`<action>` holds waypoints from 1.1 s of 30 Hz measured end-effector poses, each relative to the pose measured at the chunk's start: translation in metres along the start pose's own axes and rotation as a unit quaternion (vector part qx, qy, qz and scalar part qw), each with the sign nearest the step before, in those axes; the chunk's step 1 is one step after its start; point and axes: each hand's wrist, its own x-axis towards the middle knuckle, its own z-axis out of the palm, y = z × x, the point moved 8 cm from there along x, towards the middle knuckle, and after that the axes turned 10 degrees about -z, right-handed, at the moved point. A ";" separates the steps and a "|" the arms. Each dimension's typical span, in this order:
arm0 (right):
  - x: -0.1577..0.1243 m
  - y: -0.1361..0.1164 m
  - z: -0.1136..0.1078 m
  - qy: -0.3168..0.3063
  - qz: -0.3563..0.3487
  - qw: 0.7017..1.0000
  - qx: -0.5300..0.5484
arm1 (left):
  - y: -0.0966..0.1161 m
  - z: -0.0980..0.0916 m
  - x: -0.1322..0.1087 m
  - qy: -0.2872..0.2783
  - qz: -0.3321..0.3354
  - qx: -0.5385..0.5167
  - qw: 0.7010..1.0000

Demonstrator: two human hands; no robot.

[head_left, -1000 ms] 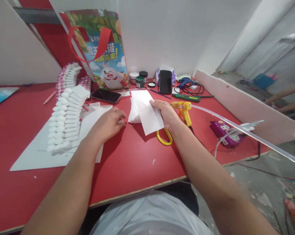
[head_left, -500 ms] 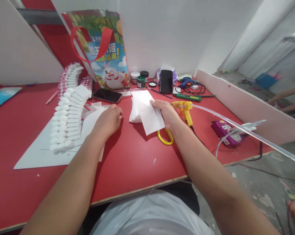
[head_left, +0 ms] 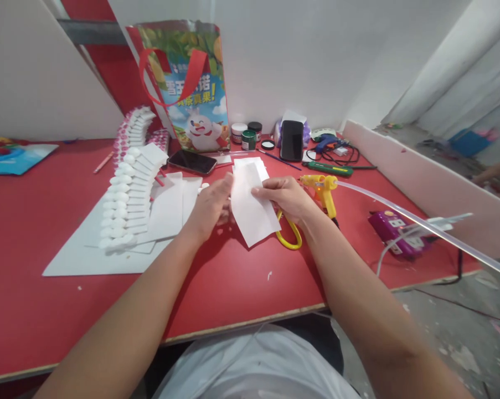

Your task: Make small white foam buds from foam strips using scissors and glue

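Note:
My right hand [head_left: 285, 198] pinches a stack of white paper sheets [head_left: 252, 210] above the red table [head_left: 233, 277]. My left hand [head_left: 212, 205] has come up to the sheets' left edge, its fingers closed against them. Under my right wrist lie yellow-handled scissors [head_left: 289, 235]. A yellow glue gun [head_left: 322, 191] with a long clear glue stick [head_left: 419, 224] stands just right of my right hand. To the left, rows of white cut pieces [head_left: 127, 205] lie on a large white sheet [head_left: 87, 257].
A printed bag [head_left: 191, 88] leans on the back wall. Two phones [head_left: 192, 162] [head_left: 292, 141], paint pots [head_left: 250, 138], a green tool [head_left: 328, 167], cables and a purple device [head_left: 393, 227] lie behind and to the right. A white board [head_left: 424, 183] edges the table's right side.
My left hand left the table by the white sheet and moved right to the paper stack's edge. My right hand kept its hold. The view shifted a little left.

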 end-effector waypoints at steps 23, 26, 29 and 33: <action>0.001 -0.028 -0.044 0.184 -0.173 0.968 -0.017 | -0.010 0.002 -0.002 0.058 0.071 0.003 0.996; 0.001 -0.026 -0.043 0.185 -0.162 0.969 -0.002 | -0.010 0.001 -0.001 0.054 0.080 0.001 0.995; -0.001 -0.030 -0.041 0.192 -0.168 0.967 0.006 | -0.011 -0.002 0.000 0.061 0.083 -0.009 0.995; -0.003 -0.028 -0.038 0.194 -0.147 0.970 -0.027 | -0.011 -0.001 0.000 0.039 0.059 -0.079 0.994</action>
